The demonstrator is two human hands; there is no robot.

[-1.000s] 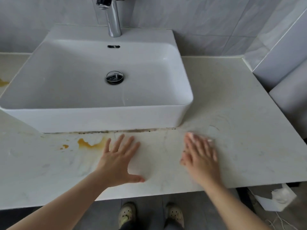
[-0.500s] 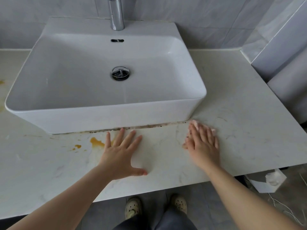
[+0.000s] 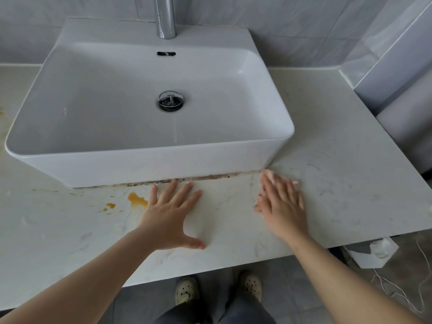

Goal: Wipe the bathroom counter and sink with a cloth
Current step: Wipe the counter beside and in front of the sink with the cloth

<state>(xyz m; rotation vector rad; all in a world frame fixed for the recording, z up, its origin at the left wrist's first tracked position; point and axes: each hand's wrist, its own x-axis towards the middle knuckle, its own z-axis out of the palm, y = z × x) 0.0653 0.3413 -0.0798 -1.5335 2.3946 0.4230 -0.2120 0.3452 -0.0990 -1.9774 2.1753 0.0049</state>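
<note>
Item: pale marble-patterned counter [image 3: 339,195] with a white rectangular ceramic sink [image 3: 140,169] standing on it.
Cloth: small white rag [image 3: 269,176], pressed flat under the right hand [image 3: 281,206]. Fingers straight, only slivers of rag showing, just off the basin's front corner.
Left hand [image 3: 169,215]: splayed flat on the stone, grasping nothing.
Orange spill stain [image 3: 138,199]: nine o'clock from the cloth, beyond the left hand, which is nearer it.
Dark grime seam [image 3: 210,177]: runs nine-to-three.
Basin contents: chrome drain stopper [image 3: 170,101].

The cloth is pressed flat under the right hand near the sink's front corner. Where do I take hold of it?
Grip the far edge of the cloth, the only part showing past the fingertips of the right hand. It lies flat on the counter, so come from above, curling the fingers down to bunch it palmward; the sink wall blocks the far side.
</note>
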